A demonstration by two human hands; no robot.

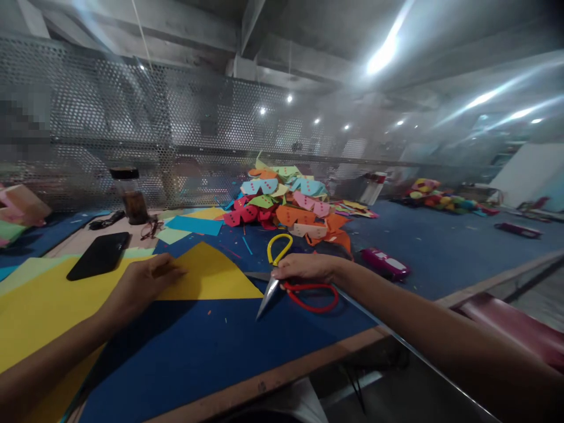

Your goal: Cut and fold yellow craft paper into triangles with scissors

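My left hand (147,281) is closed, thumb and fingers pinching the left part of a yellow paper piece (211,273) that comes to a peak at the top. Its right tip reaches the scissors. My right hand (304,267) grips a pair of scissors (268,299) near the pivot, with one yellow and one red handle loop. The blades are spread: one points down and left over the blue tabletop, the other points left at the paper's right edge. Under my left forearm lies a larger yellow sheet (39,311).
A black phone (99,255) lies on the yellow sheet. Behind it stands a dark-lidded jar (132,197). Colourful cut-paper shapes (286,205) are heaped at the back centre. A purple stapler-like object (385,264) sits right of my wrist. A perforated metal screen (198,117) borders the blue table (211,364).
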